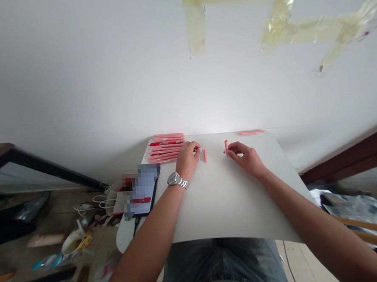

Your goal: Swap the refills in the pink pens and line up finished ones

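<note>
Both forearms reach up from the lower corners to the frame's centre, where the left hand (188,156), bent inward, pinches one thin pale piece (202,149) and the right hand (244,156) pinches one upright pink barrel (226,145). One pink tube (205,155) lies between them; one pink pen (252,133) lies right of centre, and left of centre a pen pile (166,153), too overlapped to count.
</note>
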Action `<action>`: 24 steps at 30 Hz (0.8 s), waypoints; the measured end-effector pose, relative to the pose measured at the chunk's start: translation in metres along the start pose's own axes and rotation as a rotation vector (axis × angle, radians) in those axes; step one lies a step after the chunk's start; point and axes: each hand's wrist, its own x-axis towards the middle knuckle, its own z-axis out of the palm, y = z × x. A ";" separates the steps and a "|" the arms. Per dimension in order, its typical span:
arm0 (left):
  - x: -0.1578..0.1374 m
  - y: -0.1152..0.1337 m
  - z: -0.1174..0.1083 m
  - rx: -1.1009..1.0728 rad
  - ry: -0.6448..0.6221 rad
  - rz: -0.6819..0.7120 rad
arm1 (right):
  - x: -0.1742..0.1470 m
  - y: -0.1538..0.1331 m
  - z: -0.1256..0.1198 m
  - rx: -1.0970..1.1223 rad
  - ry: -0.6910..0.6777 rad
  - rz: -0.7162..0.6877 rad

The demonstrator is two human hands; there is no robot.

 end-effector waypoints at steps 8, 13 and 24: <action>-0.002 -0.003 0.002 0.051 -0.051 0.032 | 0.000 -0.002 0.000 0.029 0.012 0.013; -0.003 -0.001 0.002 0.085 -0.069 0.017 | 0.001 -0.002 0.001 0.078 0.033 0.010; -0.003 -0.002 0.002 0.064 -0.077 -0.004 | 0.001 0.003 0.001 0.065 0.049 0.016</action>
